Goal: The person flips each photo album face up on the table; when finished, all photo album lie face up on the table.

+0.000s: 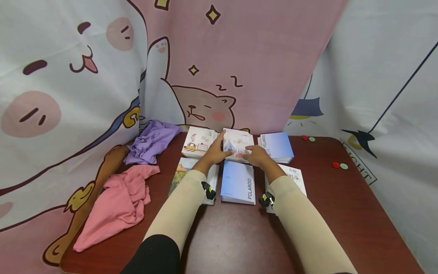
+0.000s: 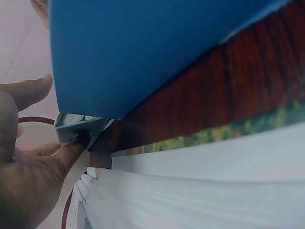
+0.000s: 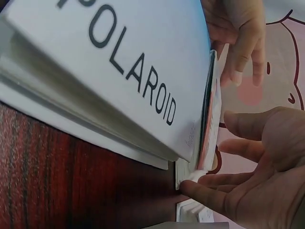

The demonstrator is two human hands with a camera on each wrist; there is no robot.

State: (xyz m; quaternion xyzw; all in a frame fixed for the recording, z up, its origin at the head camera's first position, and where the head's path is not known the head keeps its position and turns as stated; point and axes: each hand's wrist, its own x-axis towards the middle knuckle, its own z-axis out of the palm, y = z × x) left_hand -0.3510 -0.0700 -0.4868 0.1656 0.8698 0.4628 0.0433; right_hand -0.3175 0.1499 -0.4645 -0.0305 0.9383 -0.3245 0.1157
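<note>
The middle album, steadied between spread left hand and right hand, could skew if either pushes harder.

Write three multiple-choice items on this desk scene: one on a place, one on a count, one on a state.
1. Where is the pink cloth?
A. left of the books
B. right of the books
C. on a book

2. How many books show POLAROID?
A. one
B. two
C. four

3. What are the hands doing?
A. resting in the lap
B. both on the middle back book
C. folding the purple cloth

Answers: 1 A, it lies at the table's left edge. 2 B, the front blue book and the back right one. 3 B, left hand and right hand touch its sides.
</note>
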